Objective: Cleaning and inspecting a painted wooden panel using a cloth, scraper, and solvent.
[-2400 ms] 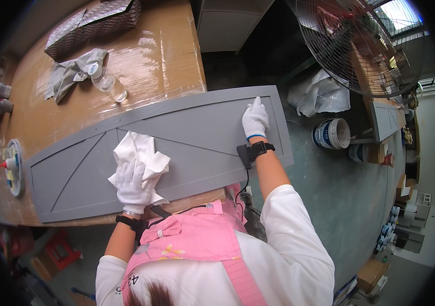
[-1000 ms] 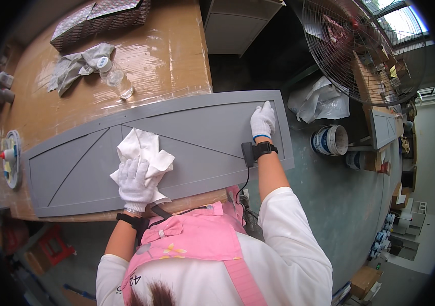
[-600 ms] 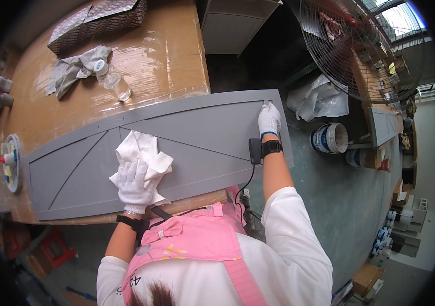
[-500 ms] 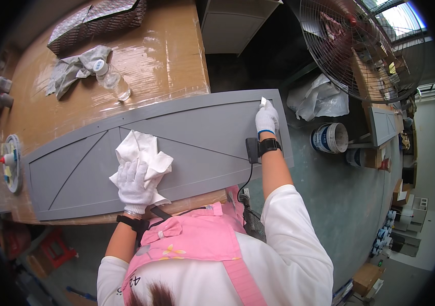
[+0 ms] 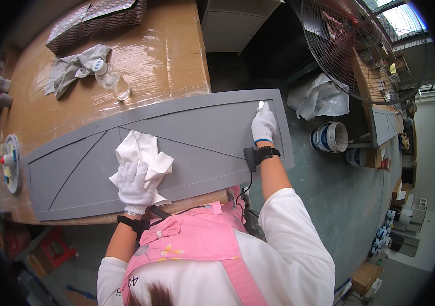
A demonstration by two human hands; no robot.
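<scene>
Grey, the panel point(image 5: 202, 166) spans mid-frame, where we seem to be working its right end, right hand point(image 5: 264, 125) pinching a white scrap point(image 5: 262, 104), left hand point(image 5: 135, 184) uncurled flat on the cloth point(image 5: 138, 147), and the next move likely calls for light pressure.

White-gloved hands point(image 5: 264, 125), pink apron point(image 5: 197, 235)

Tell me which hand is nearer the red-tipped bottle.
Left. The left hand lies on a white cloth, rightward of the red-tipped bottle; the right hand is farther right, near the grey panel's right end.
</scene>
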